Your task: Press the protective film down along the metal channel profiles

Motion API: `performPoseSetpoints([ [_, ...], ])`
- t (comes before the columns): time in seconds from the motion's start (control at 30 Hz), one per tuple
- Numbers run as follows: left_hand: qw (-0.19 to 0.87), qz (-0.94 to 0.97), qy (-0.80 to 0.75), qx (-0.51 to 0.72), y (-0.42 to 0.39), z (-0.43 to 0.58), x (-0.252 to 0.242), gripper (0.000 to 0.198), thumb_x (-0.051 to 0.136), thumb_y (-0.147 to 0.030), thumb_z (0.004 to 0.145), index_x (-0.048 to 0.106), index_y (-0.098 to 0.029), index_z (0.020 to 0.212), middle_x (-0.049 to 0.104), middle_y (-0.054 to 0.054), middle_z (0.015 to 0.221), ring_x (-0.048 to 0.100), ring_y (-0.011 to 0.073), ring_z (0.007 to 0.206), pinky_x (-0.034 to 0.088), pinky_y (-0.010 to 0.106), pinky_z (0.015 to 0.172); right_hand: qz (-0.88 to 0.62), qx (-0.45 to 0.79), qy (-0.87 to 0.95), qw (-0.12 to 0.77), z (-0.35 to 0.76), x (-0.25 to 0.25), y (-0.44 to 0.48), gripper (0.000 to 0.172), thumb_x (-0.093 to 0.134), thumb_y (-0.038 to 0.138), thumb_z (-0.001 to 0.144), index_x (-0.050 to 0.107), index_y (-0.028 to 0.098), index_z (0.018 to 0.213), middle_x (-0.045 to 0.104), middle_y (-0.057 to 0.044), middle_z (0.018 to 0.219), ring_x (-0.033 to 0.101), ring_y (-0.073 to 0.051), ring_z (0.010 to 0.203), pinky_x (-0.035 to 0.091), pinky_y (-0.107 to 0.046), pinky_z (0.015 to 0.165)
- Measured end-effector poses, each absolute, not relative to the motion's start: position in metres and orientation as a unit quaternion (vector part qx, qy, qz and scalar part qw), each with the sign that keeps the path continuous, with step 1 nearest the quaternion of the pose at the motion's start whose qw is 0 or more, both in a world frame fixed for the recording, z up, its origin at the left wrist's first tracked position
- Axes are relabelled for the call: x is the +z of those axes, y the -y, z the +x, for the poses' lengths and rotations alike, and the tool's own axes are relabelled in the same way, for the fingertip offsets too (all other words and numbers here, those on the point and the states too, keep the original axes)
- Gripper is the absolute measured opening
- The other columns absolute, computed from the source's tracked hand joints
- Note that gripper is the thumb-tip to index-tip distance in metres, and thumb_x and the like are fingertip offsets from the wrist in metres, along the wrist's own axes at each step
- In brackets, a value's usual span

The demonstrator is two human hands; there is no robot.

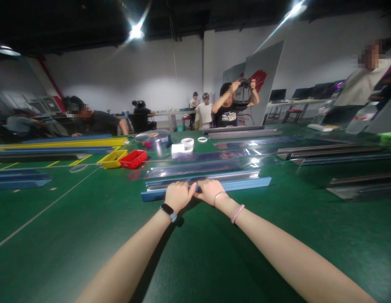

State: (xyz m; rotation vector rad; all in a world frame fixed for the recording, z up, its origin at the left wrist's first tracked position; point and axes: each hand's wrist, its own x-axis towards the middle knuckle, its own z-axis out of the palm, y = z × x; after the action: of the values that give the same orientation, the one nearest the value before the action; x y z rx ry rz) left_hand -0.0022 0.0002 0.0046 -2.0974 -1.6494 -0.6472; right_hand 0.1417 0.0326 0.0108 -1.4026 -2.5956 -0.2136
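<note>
A long blue strip [246, 184] with a silvery rail [214, 176] on top lies across the green table [72, 235] in front of me. My left hand [178, 195] and my right hand [211, 191] rest side by side on the strip's near edge, fingers curled down over it and pressed together. A black band is on my left wrist, and a pink and a silver band on my right. The fingertips are hidden behind the knuckles.
Clear film sheets [202, 166], a large film roll [154, 142], tape rolls [187, 142], a yellow bin [113, 159] and a red bin [133, 158] lie beyond. More rails [334, 153] lie right, blue and yellow strips [56, 145] left. Several people work at the far side.
</note>
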Motion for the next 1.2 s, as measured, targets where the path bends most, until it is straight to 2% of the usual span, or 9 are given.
performPoseSetpoints([
  [0.47,0.202,-0.749,0.587,-0.231,-0.0008,-0.0032,0.0032,0.045,0.026,-0.042,0.083,0.056,-0.015,0.063,0.060,0.008,0.065,0.054,0.0175,0.065,0.034,0.028,0.061,-0.481,-0.077,0.868,0.095,0.1417,0.0070,-0.0355,0.051,0.028,0.060,0.075,0.054,0.018,0.088,0.061,-0.008,0.084,0.054,-0.020,0.083,0.036,-0.029,0.071],
  [0.8,0.222,-0.766,0.557,-0.230,0.0035,-0.0020,0.0084,0.038,0.028,-0.039,0.084,0.055,-0.016,0.069,0.060,0.007,0.068,0.053,0.0169,0.067,0.034,0.028,0.063,-0.438,-0.067,0.890,0.105,0.1412,0.0124,-0.0305,0.036,0.039,0.045,0.077,0.055,0.016,0.090,0.059,-0.009,0.093,0.052,-0.019,0.087,0.034,-0.027,0.076],
  [1.2,0.219,-0.771,0.561,-0.205,0.0003,-0.0025,0.0056,0.044,0.025,-0.041,0.084,0.054,-0.015,0.064,0.059,0.007,0.066,0.053,0.0175,0.065,0.033,0.029,0.061,-0.452,-0.071,0.882,0.116,0.1408,0.0081,-0.0329,0.038,0.034,0.051,0.076,0.053,0.019,0.084,0.061,-0.006,0.085,0.054,-0.019,0.078,0.035,-0.028,0.068],
])
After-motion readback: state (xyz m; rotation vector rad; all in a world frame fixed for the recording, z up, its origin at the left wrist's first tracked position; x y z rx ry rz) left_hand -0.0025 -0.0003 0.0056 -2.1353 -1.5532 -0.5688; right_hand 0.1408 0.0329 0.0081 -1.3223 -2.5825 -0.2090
